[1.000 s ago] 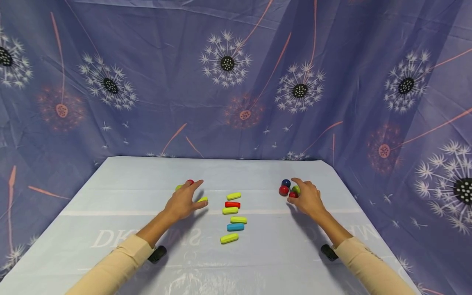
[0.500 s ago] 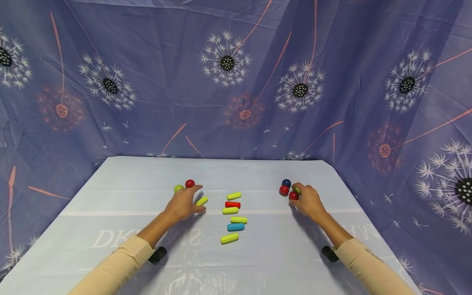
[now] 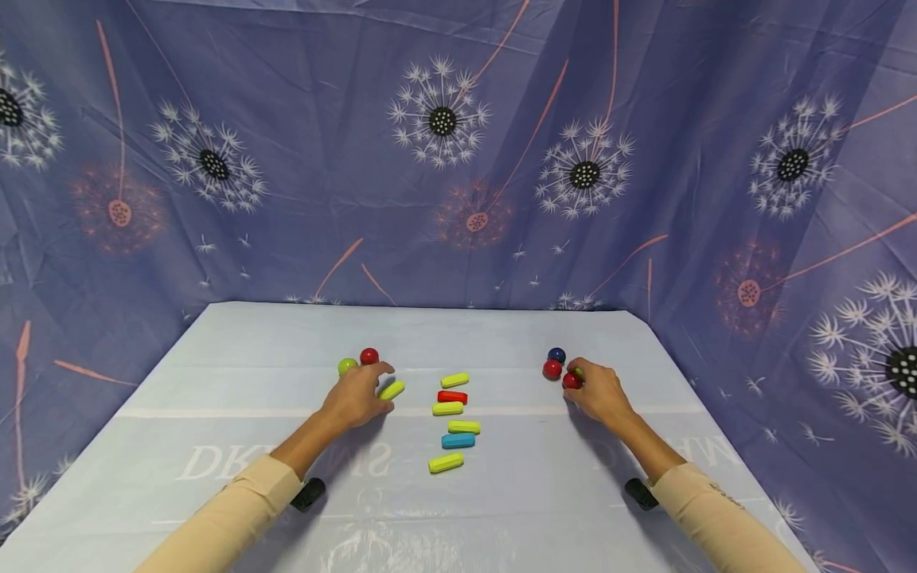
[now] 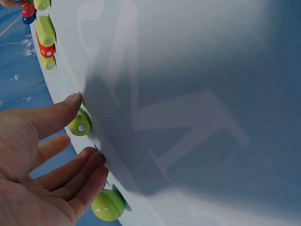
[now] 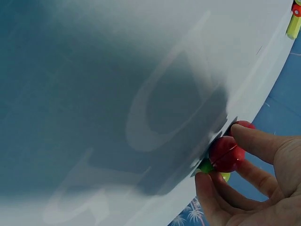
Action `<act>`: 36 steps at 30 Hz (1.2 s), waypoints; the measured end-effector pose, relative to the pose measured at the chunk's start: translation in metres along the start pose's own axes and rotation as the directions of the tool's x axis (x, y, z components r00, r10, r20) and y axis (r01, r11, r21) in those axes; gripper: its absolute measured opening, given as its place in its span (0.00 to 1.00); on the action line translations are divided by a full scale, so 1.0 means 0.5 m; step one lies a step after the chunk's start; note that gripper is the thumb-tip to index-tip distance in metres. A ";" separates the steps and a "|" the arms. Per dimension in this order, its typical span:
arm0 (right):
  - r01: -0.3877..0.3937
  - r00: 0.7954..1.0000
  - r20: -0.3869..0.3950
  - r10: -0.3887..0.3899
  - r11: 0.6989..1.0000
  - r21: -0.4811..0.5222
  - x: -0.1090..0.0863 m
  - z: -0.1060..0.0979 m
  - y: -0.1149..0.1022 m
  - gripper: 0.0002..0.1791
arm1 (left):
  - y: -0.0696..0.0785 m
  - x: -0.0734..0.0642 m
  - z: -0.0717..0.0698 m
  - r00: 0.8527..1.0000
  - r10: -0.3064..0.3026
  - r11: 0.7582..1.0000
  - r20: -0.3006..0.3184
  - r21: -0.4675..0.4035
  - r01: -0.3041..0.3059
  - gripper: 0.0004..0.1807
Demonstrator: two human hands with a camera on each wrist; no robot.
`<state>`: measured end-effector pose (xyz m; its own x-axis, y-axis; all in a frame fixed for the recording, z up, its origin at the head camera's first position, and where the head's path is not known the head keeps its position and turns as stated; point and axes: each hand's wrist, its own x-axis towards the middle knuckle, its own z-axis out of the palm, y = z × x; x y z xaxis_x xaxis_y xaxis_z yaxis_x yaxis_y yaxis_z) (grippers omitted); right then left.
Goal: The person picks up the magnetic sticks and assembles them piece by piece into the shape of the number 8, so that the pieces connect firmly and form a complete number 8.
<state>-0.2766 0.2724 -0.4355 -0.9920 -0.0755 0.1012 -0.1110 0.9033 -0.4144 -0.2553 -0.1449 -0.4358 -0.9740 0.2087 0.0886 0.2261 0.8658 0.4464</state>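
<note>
My left hand [image 3: 356, 395] hovers around a short yellow-green stick [image 3: 392, 391], thumb and fingers apart on either side of it. In the left wrist view that stick [image 4: 81, 124] shows its round end behind the thumb. A red ball [image 3: 368, 356] and a yellow-green ball [image 3: 347, 366] lie just beyond this hand. My right hand [image 3: 600, 391] has its thumb and fingers curled round a red ball [image 5: 227, 154]. A green ball [image 5: 205, 165] sits against it by the fingertip, partly hidden. Another red ball [image 3: 552, 369] and a dark blue ball [image 3: 556, 355] are beside them.
Between the hands lie several short sticks, among them a red stick [image 3: 452, 397], a blue stick [image 3: 458, 440] and a yellow-green stick [image 3: 446, 462]. All rest on a white-covered table [image 3: 501, 509]. A dandelion-patterned curtain [image 3: 322, 199] hangs behind and at the sides.
The left thumb has drawn in toward the index finger near the stick, and the left hand has uncovered the two balls beyond. The right fingers have closed in round the red and green balls.
</note>
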 end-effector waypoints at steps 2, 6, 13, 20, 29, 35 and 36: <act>-0.016 1.000 0.008 0.016 1.000 -0.001 0.001 0.000 0.000 0.23 | -0.002 0.002 0.001 1.000 -0.008 1.000 -0.003 -0.004 0.008 0.30; -0.032 0.999 0.008 0.033 0.999 -0.009 0.002 0.001 0.003 0.22 | -0.006 0.004 0.003 1.000 -0.006 1.000 -0.006 -0.010 0.006 0.27; -0.023 1.000 -0.017 0.022 1.000 -0.012 0.003 0.004 0.007 0.20 | -0.007 0.005 0.004 1.000 0.010 1.000 0.000 -0.011 -0.010 0.21; 0.028 0.998 -0.052 -0.028 1.000 0.013 0.008 0.003 0.003 0.18 | -0.005 0.010 0.003 0.998 0.058 0.998 -0.036 0.003 -0.058 0.15; 0.085 0.995 -0.052 -0.082 0.995 0.057 0.015 -0.008 -0.031 0.18 | 0.001 0.022 -0.005 0.990 0.113 0.993 -0.087 0.022 -0.112 0.14; 0.141 0.988 -0.066 -0.137 0.989 0.053 0.024 -0.006 -0.065 0.18 | 0.010 0.033 -0.011 0.988 0.112 0.994 -0.104 -0.002 -0.112 0.12; 0.145 0.988 -0.064 -0.142 0.988 0.054 0.026 -0.005 -0.072 0.18 | 0.011 0.035 -0.011 0.989 0.109 0.994 -0.103 -0.004 -0.110 0.11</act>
<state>-0.2853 0.2401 -0.4173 -0.9604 -0.1756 0.2164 -0.2569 0.8586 -0.4435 -0.2713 -0.1392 -0.4268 -0.9399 0.2537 0.2284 0.3319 0.8356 0.4378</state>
